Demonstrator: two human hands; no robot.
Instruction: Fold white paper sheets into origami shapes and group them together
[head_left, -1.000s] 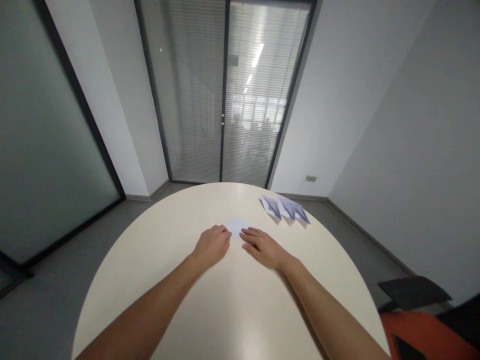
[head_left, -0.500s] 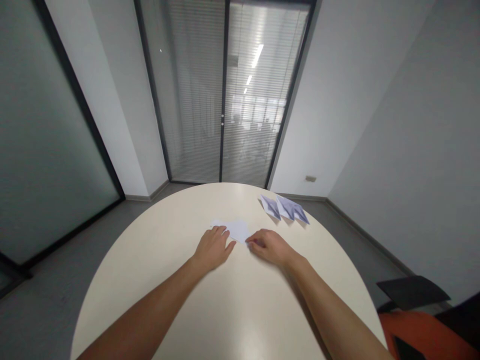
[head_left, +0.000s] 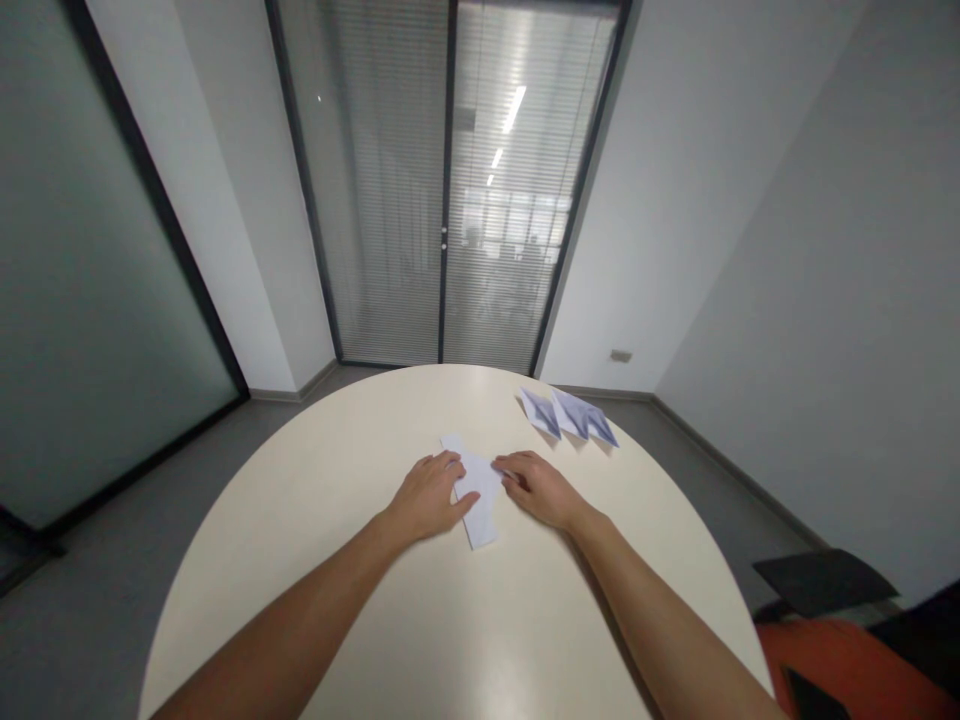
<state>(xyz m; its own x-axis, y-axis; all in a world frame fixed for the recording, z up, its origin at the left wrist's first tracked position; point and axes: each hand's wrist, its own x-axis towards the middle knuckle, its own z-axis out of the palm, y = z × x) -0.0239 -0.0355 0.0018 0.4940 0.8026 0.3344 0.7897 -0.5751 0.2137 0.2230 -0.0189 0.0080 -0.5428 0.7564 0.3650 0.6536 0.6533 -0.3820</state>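
A folded white paper strip (head_left: pixel 475 490) lies on the round cream table (head_left: pixel 420 620), running from far left to near right between my hands. My left hand (head_left: pixel 430 494) rests flat on its left side, fingers spread and pressing it down. My right hand (head_left: pixel 538 487) touches the strip's right edge with fingers curled together on the paper.
Two or three folded paper pieces (head_left: pixel 568 416) lie at the table's far right edge. An orange chair (head_left: pixel 847 665) with a black armrest (head_left: pixel 821 578) stands at the lower right. Glass doors with blinds (head_left: pixel 450 180) face me beyond the table.
The paper has been turned and spread from a small patch beyond my fingers into a long strip lying between both hands. My right hand has moved slightly back to the strip's right edge.
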